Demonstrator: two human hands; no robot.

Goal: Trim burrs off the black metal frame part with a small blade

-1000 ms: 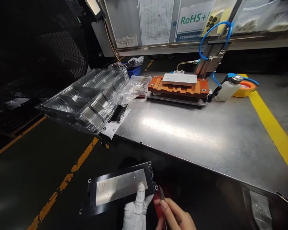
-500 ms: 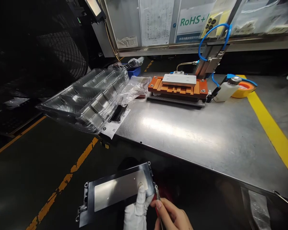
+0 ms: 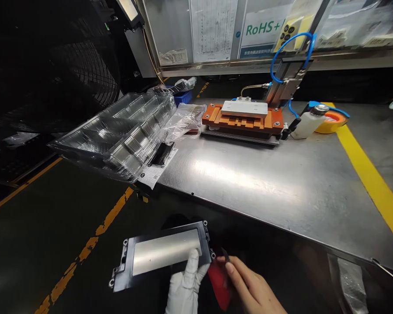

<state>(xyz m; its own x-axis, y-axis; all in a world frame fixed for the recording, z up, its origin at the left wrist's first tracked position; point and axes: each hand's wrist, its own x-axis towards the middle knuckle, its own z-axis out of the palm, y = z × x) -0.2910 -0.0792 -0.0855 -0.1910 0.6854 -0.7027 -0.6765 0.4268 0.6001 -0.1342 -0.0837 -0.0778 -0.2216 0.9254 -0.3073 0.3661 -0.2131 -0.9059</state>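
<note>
My left hand [image 3: 185, 285], in a white glove, is closed on the right end of a black frame [image 3: 124, 272] with a silver plate [image 3: 165, 253] set in it. The thumb lies on the plate and the frame tilts, its left end lower. Just right of the frame, my bare right hand [image 3: 245, 279] pinches a thin dark tool [image 3: 225, 253], its tip apart from the frame's corner. Something red [image 3: 220, 288] shows below those fingers; what it is cannot be made out.
A steel table [image 3: 249, 174] carries an orange fixture [image 3: 212, 114], a white bottle [image 3: 309, 124], yellow tape [image 3: 330, 122] and a plastic bag [image 3: 185, 120]. Wrapped clear trays [image 3: 127, 135] lie at its left end, beside a label sheet [image 3: 147, 176]. A large fan [image 3: 88, 74] stands behind left.
My right hand has moved right with the tool, away from the frame's corner. The frame's left end has risen and shifted slightly right, and more of the red thing shows.
</note>
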